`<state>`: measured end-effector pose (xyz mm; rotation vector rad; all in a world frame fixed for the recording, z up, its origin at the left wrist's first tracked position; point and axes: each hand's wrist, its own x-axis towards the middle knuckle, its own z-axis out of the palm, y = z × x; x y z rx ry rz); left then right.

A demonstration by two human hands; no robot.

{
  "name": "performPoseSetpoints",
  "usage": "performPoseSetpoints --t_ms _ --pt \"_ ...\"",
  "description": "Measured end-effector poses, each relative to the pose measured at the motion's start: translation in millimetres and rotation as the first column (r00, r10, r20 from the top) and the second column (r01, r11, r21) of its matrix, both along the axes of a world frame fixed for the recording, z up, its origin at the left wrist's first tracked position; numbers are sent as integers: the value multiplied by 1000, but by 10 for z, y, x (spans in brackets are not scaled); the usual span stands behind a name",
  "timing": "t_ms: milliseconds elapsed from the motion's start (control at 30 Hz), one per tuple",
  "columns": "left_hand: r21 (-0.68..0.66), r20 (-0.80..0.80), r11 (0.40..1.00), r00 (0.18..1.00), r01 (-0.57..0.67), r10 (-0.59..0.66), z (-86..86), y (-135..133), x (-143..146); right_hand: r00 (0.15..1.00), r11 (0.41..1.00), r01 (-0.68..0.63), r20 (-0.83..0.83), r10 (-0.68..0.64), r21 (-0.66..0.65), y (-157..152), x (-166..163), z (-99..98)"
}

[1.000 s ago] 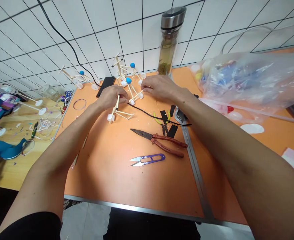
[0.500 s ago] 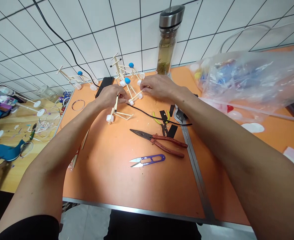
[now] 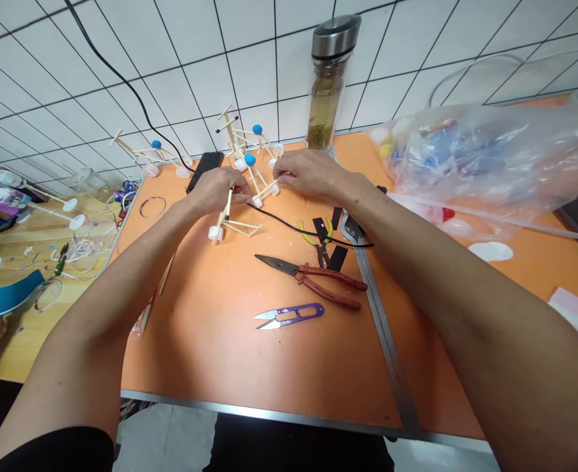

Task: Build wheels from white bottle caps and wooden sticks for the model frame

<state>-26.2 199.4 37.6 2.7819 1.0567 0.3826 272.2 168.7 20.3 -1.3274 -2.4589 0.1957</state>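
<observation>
Your left hand (image 3: 217,190) has its fingers closed around one upright stick of the little stick frame (image 3: 237,224). Your right hand (image 3: 308,174) is pinching the far end, up by a white cap. Its fingertips are curled under, so I can only see that they're tight on it, not exactly how.

The frame is at the back of the orange table (image 3: 230,354), partly lifted, with one capped leg down on the table. Gripping it at both ends looks like the reason such a spindly thing doesn't twist.

The black cable (image 3: 293,227) runs right under the frame and between your hands. The pliers (image 3: 318,282) and purple snips (image 3: 291,316) lie closer to you, handles to your right, so they're easy for your right hand to grab. Two more stick models (image 3: 146,152) stand back by the tiled wall near the bottle (image 3: 328,85), well apart from your hands. The plastic bag (image 3: 490,157) sits off to the right.
</observation>
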Motion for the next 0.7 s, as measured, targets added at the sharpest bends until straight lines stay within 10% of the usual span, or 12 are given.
performPoseSetpoints --t_ms 700 --pt "13 25 1000 1000 7 -7 -61 42 -22 999 999 36 31 -35 -3 12 -45 -8"
